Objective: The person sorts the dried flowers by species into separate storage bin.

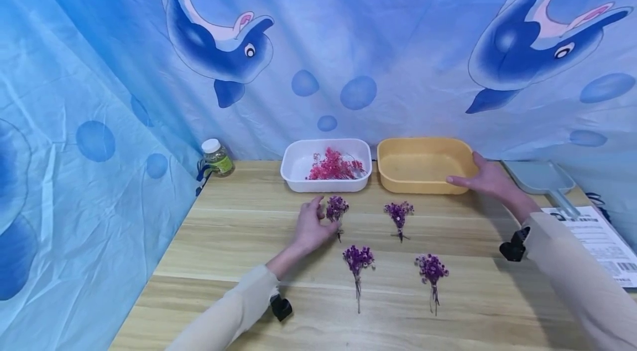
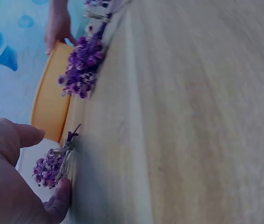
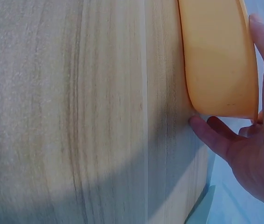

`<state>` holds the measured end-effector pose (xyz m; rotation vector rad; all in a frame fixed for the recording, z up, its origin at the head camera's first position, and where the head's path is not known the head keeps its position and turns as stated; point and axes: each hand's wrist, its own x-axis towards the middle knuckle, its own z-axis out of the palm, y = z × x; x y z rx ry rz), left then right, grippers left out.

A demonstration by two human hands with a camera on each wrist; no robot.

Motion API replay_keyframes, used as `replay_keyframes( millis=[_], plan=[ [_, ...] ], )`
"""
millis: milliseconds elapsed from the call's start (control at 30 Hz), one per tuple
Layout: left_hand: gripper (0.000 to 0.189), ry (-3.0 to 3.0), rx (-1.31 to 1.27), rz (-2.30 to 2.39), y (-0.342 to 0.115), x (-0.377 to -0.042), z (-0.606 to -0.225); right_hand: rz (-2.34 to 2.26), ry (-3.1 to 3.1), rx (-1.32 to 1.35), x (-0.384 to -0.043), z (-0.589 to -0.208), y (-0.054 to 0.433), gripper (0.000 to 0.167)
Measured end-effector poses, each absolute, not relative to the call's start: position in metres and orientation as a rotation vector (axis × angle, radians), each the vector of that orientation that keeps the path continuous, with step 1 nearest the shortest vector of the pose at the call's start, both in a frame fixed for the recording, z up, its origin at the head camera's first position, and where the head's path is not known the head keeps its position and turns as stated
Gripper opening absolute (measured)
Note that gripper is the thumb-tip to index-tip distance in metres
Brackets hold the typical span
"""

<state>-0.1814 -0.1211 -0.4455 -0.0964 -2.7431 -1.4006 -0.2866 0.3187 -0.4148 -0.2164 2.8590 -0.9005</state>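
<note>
Your left hand (image 1: pixel 312 226) is spread loosely around a small purple dried-flower bunch with thin stems (image 1: pixel 337 207) on the pale wood-grain counter (image 1: pixel 239 268), just in front of the white plastic box (image 1: pixel 325 186); thumb and fingers stand apart, not pinching it. Your right hand (image 1: pixel 487 176) grasps the right end of the yellow rounded plastic box (image 1: pixel 415 186). You seem to be either picking up or placing that bunch; I cannot tell which. Lifting it would call for a gentle pinch at the stems, sparing the blossoms. Its blossoms point away from you, stems towards you, the long axis running nearly straight fore-and-aft.
</note>
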Motion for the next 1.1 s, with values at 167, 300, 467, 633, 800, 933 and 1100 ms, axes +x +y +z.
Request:
replay_keyframes(
  millis=[167,300,467,633,800,933,1100],
  plan=[
    [0.094,-2.798,-0.135,-1.229,-0.116,-0.184,-0.448,-0.888,2.863,-0.215,-0.287,-0.415,0.32,0.123],
    [0.095,-2.8,-0.114,-1.229,-0.113,-0.187,-0.448,-0.877,2.862,-0.212,-0.286,-0.414,0.322,0.122],
    [0.096,-2.812,-0.084,-1.18,-0.11,-0.191,-0.451,-0.89,2.846,-0.223,-0.287,-0.414,0.322,0.122],
    [0.098,-2.845,-0.063,-1.09,-0.107,-0.193,-0.454,-0.891,2.84,-0.224,-0.287,-0.414,0.32,0.122],
    [0.088,-2.849,-0.059,-1.022,-0.106,-0.193,-0.455,-0.884,2.841,-0.22,-0.287,-0.413,0.319,0.123],
    [0.075,-2.828,-0.097,-1.008,-0.108,-0.193,-0.454,-0.88,2.847,-0.23,-0.287,-0.413,0.32,0.122],
    [0.065,-2.801,-0.163,-1.022,-0.114,-0.193,-0.455,-0.869,2.85,-0.235,-0.287,-0.414,0.32,0.122]
  ],
)
